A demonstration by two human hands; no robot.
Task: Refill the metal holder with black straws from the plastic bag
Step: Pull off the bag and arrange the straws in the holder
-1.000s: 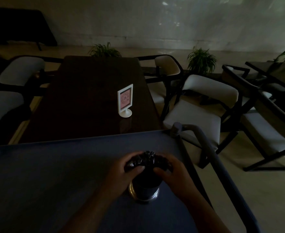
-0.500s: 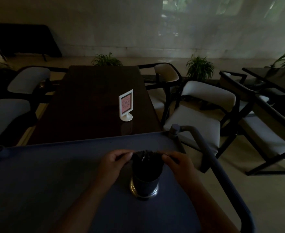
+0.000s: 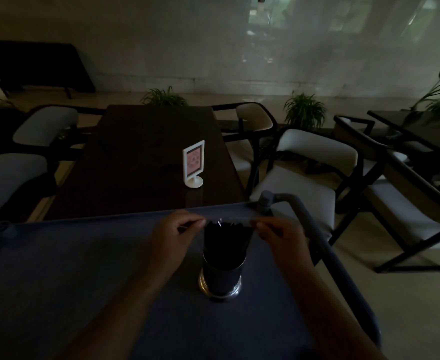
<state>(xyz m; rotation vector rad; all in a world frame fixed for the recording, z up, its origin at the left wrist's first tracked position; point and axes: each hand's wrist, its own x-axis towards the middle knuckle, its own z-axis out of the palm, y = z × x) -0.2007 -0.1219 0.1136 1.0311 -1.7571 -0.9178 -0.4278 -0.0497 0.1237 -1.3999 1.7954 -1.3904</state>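
head: my left hand (image 3: pixel 177 229) and right hand (image 3: pixel 278 235) each pinch an edge of the plastic bag (image 3: pixel 226 220), stretched over the black straws (image 3: pixel 225 239) standing in the metal holder (image 3: pixel 221 279) on the cart top (image 3: pixel 84 255). i judge an uneven pull could tip it.

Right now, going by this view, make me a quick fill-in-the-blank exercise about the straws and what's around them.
The ____ straws stand in the metal holder.
The left hand and right hand pinch the plastic bag at its ____ edge.
On the dark table beyond the cart stands a ____ sign stand.
Missing words: black; top; white.
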